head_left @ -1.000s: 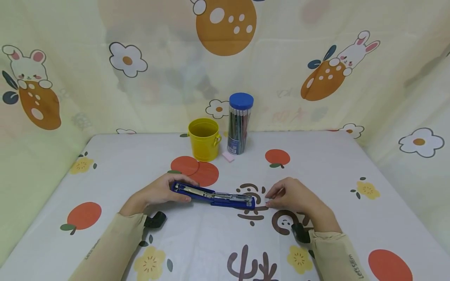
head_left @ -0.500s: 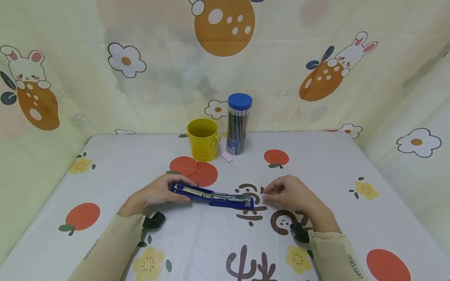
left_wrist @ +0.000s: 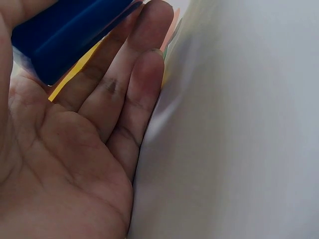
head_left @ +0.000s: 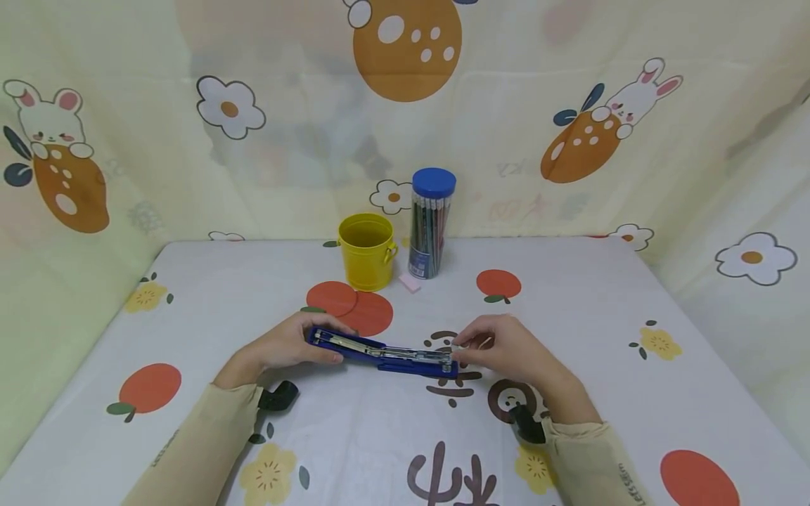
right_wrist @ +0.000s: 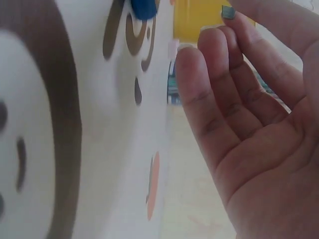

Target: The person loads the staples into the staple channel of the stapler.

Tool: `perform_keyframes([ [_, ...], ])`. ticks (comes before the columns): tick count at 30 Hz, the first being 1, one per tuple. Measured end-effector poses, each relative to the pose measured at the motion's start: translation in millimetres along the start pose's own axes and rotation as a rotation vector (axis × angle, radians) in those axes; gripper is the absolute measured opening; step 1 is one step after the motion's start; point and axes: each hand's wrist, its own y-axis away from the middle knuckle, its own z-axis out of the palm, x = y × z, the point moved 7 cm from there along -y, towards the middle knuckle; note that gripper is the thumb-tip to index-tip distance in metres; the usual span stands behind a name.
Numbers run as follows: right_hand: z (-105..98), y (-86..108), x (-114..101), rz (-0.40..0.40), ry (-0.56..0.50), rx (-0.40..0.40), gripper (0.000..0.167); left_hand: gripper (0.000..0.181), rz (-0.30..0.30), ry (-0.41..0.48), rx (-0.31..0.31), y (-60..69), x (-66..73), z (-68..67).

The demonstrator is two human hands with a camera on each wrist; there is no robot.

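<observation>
1. The white, fruit-and-flower-printed cloth counter (head_left: 354, 436) carries everything.
2. The long blue stapler with a silver metal inside (head_left: 380, 355) lies in the middle of the counter, between the hands. It is already unfolded, its metal channel facing up; folding it together is not yet done.
3. The clear jar of pencils with a blue lid (head_left: 430, 225) and the small yellow metal bucket (head_left: 369, 256) stand behind, seemingly no part of this work.
4. The left hand (head_left: 300, 344) has its fingers clamped on one end of the stapler, thumb on the near side.
5. The right hand (head_left: 506, 351) has thumb and index finger pinched together at the other end; whether they touch it is unclear.
6. A flat pink block (head_left: 409, 283) lies untouched by the bucket.
7. A tiny grey-green piece (right_wrist: 228, 12), probably staples, is in the right fingertips; loading looks begun but unfinished.
</observation>
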Motion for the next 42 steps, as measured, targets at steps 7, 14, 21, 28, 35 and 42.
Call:
perform_keyframes([
  [7, 12.9, -4.1, -1.3, -0.012, -0.002, -0.033, 0.012, 0.039, -0.007, -0.009, 0.008, -0.5, -0.5, -0.4],
  [14, 17.2, -5.5, -2.3, -0.012, 0.005, -0.038, 0.013, 0.039, -0.014, -0.001, 0.005, -0.3, -0.8, -0.2],
  [21, 17.0, -6.1, -6.3, -0.025, 0.029, -0.038, 0.012, 0.040, -0.026, -0.002, 0.014, 0.4, -2.5, -1.0],
  [28, 17.2, -6.4, -6.9, -0.019, 0.046, -0.033, 0.012, 0.039, -0.039, 0.001, 0.020, 0.4, -4.6, -0.8],
  [35, 18.1, -6.4, -5.3, -0.013, 0.049, -0.021, 0.011, 0.039, -0.035, -0.014, 0.021, 0.6, -4.5, -0.7],
  [42, 19.6, -6.5, -3.3, 0.021, 0.038, -0.020, 0.012, 0.039, -0.021, -0.020, 0.017, 0.7, -5.3, -1.3],
])
